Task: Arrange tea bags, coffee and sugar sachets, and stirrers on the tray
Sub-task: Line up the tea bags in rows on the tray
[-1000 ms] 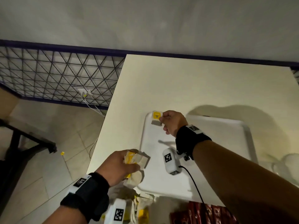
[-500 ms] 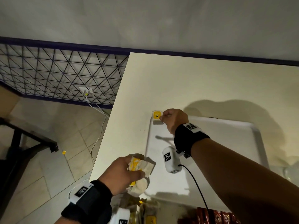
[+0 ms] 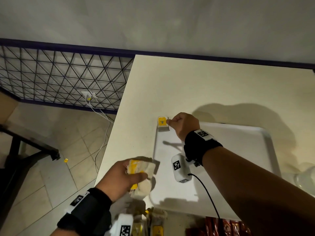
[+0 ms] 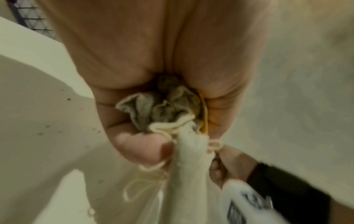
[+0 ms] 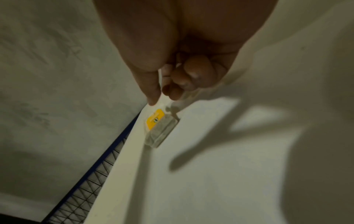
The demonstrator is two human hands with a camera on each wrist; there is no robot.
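A white tray lies on the cream table. One tea bag with a yellow tag lies flat in the tray's far left corner. My right hand pinches its right edge between thumb and forefinger, the other fingers curled. The right wrist view shows the same tea bag against the tray rim, just below my right hand. My left hand hovers over the tray's near left edge and grips a bunch of tea bags. In the left wrist view, that crumpled bunch fills my left hand.
More tea bags and dark red sachets lie at the table's near edge. A clear glass object stands right of the tray. The table's left edge drops to a tiled floor; a wall runs behind.
My right hand carried the single tea bag further toward the tray's far left corner and lowered it until it lay flat. The left hand kept its grip and barely moved.
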